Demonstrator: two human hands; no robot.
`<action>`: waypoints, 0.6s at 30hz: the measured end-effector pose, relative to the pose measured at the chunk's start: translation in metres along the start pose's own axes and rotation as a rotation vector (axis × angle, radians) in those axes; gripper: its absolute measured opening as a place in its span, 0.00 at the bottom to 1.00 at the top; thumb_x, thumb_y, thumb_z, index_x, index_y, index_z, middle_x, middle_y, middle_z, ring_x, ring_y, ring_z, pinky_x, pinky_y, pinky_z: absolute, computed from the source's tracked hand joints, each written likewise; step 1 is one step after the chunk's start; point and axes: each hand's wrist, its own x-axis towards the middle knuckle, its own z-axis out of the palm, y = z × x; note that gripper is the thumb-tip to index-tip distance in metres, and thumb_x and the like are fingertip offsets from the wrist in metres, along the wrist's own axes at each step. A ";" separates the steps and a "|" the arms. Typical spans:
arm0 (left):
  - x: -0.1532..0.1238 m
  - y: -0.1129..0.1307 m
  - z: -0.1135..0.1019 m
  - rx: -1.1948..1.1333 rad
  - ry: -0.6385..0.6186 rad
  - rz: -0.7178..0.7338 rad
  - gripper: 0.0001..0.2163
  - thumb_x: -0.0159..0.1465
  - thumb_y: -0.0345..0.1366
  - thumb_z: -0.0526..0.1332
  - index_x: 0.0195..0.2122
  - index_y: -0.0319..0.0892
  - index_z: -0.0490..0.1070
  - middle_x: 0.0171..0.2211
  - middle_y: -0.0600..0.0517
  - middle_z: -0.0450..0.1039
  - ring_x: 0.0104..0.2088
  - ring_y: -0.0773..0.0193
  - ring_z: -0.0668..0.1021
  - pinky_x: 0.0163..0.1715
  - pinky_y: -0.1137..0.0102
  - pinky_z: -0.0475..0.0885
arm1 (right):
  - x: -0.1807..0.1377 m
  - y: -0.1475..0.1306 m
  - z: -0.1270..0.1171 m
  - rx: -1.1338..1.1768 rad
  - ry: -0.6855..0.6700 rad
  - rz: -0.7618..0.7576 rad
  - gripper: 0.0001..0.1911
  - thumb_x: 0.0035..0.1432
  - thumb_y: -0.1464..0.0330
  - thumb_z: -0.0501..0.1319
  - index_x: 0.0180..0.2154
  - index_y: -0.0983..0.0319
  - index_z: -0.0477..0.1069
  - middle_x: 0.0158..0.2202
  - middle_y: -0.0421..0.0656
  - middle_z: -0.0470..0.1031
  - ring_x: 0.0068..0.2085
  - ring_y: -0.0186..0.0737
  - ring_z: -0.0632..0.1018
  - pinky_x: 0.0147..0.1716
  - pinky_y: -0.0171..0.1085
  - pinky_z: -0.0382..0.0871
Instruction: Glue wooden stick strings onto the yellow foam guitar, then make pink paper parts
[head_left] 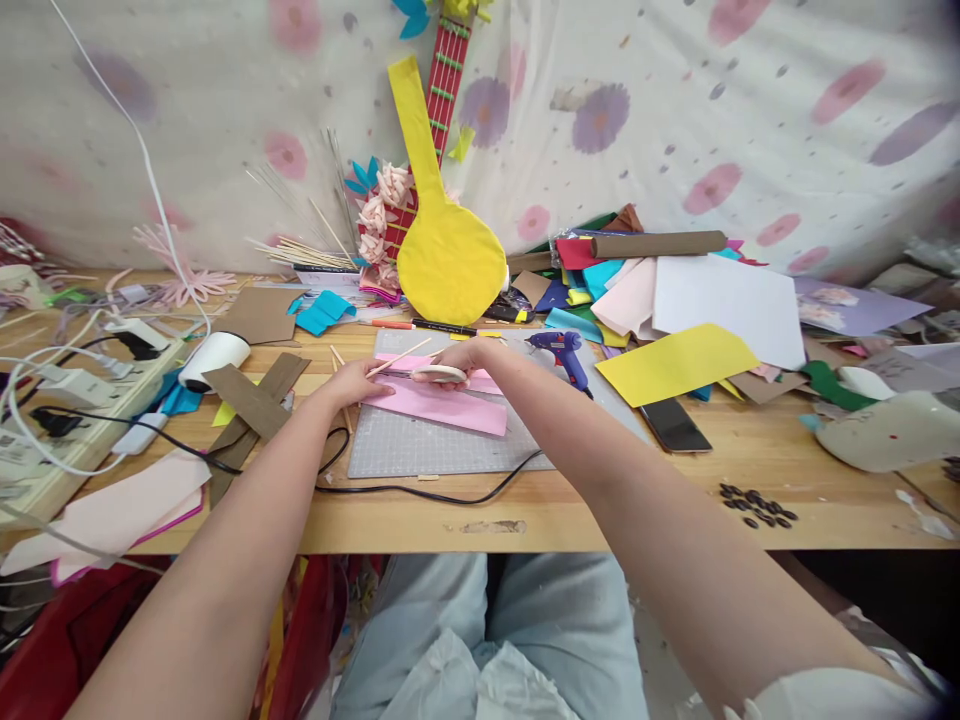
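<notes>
Scissors (pixel 439 374) gripped in your right hand (pixel 472 356) point toward your left hand (pixel 352 384), which pinches the left end of the crosswise pink strip (pixel 446 408).

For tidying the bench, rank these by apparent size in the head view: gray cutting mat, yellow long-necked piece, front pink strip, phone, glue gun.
Gray cutting mat
Yellow long-necked piece
Front pink strip
Phone, glue gun: too alike to rank

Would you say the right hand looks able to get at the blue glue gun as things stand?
Probably yes: the glue gun lies close to the right hand with nothing visible between them, though the scissors would likely need putting down first.
</notes>
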 end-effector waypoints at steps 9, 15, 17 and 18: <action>0.004 -0.004 0.000 0.069 -0.021 -0.014 0.30 0.44 0.44 0.63 0.50 0.46 0.67 0.40 0.52 0.74 0.40 0.57 0.74 0.39 0.68 0.66 | 0.009 -0.011 0.003 -0.158 0.028 -0.034 0.26 0.44 0.45 0.55 0.25 0.64 0.64 0.18 0.36 0.61 0.19 0.27 0.63 0.21 0.31 0.59; 0.006 -0.007 0.002 0.063 -0.020 0.009 0.29 0.43 0.45 0.63 0.50 0.47 0.67 0.40 0.53 0.74 0.40 0.57 0.74 0.40 0.69 0.66 | 0.010 -0.013 0.003 -0.201 0.075 -0.055 0.22 0.46 0.51 0.57 0.27 0.65 0.68 0.20 0.37 0.64 0.22 0.28 0.66 0.24 0.31 0.62; 0.006 -0.007 0.002 0.060 -0.021 0.009 0.29 0.43 0.45 0.63 0.50 0.47 0.67 0.39 0.54 0.74 0.40 0.58 0.74 0.39 0.69 0.66 | 0.014 -0.017 0.003 -0.230 0.073 -0.059 0.21 0.46 0.52 0.57 0.27 0.65 0.68 0.19 0.37 0.64 0.21 0.28 0.66 0.24 0.31 0.62; 0.005 -0.007 0.002 0.060 -0.021 0.006 0.30 0.43 0.46 0.63 0.50 0.48 0.67 0.38 0.55 0.74 0.39 0.58 0.74 0.39 0.70 0.66 | 0.016 -0.019 0.003 -0.249 0.072 -0.061 0.20 0.45 0.53 0.57 0.27 0.65 0.68 0.19 0.37 0.64 0.21 0.28 0.65 0.23 0.32 0.62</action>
